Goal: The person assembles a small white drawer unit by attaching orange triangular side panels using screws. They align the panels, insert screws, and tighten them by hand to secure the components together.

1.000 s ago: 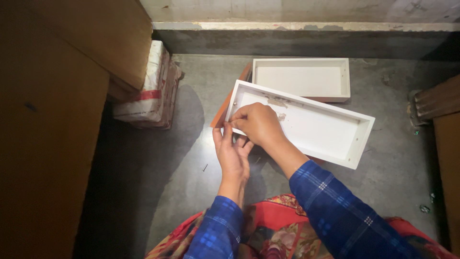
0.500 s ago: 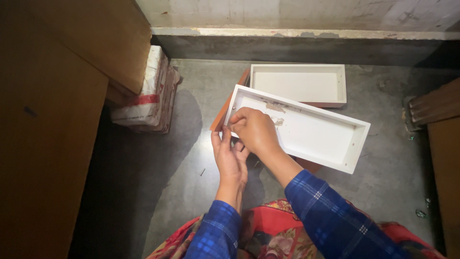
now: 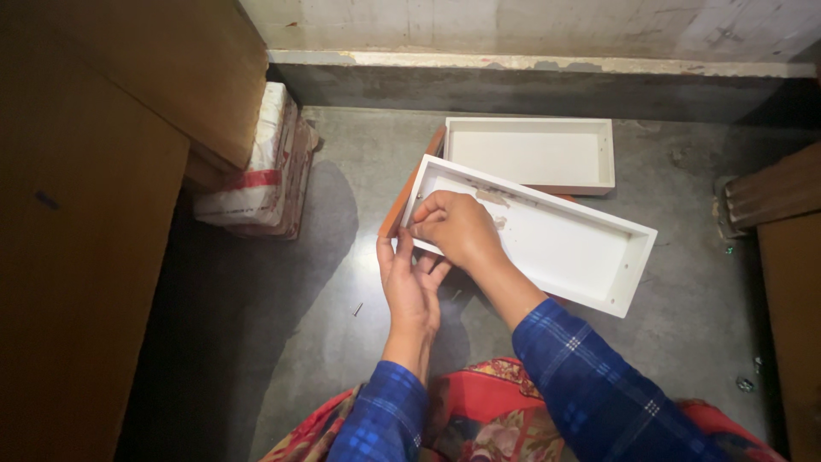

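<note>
The right hand (image 3: 457, 229) sits at centre frame, fingers curled and pinched on the near left corner of the long tray (image 3: 560, 244), over its white rim. Whether something small is held between the fingertips cannot be told. The left hand (image 3: 410, 287) lies just below it, palm up, fingers spread loosely and reaching to the same corner from underneath; its fingertips touch the tray's edge. Both sleeves are blue plaid, coming up from the lower edge of the frame over red patterned cloth (image 3: 479, 419).

The long tray is white inside, with a few brownish scraps near its upper left corner, and runs aslant from centre toward the right. Its outer left side shows orange-brown. Behind it, touching or nearly so, lies a shorter tray (image 3: 530, 154), also white within, square to the wall (image 3: 530, 34) at the top.

Everything rests on a grey floor (image 3: 325, 282). A bundle (image 3: 261, 167) in white wrapping with a red band leans at upper left against wooden furniture (image 3: 94, 214). More wood (image 3: 782, 222) shows at the right edge.
</note>
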